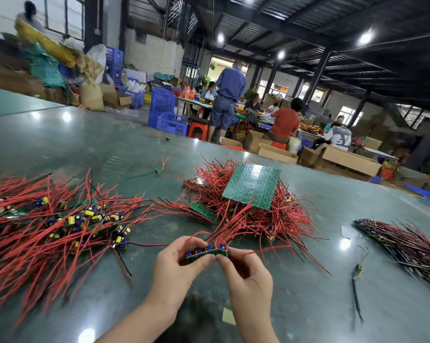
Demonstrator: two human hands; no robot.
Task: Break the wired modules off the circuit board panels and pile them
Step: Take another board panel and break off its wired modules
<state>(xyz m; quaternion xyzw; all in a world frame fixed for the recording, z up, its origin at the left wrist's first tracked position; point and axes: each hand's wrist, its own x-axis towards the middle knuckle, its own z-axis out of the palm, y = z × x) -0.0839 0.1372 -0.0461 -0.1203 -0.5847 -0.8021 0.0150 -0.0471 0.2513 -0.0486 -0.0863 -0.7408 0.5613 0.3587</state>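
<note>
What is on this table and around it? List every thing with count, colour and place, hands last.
Strip of modules: one, green board with blue parts and red wires, held between both hands.
Pile of broken-off modules: one, red wires with yellow and blue parts, left on the table.
Heap of wired panels: one, red wires, centre.
Panel: one, green, lying on top of that heap.
Small strip: one, green, at the heap's left edge.
Dark-wired bundle: one, dark red and black, right.
Stray modules: a few, scattered on the table.
Table: one, glossy grey-green.
Crates: several, blue, background floor.
Workers: several, background benches.
Left hand: grips the strip's left end.
Right hand: pinches its right end.
</note>
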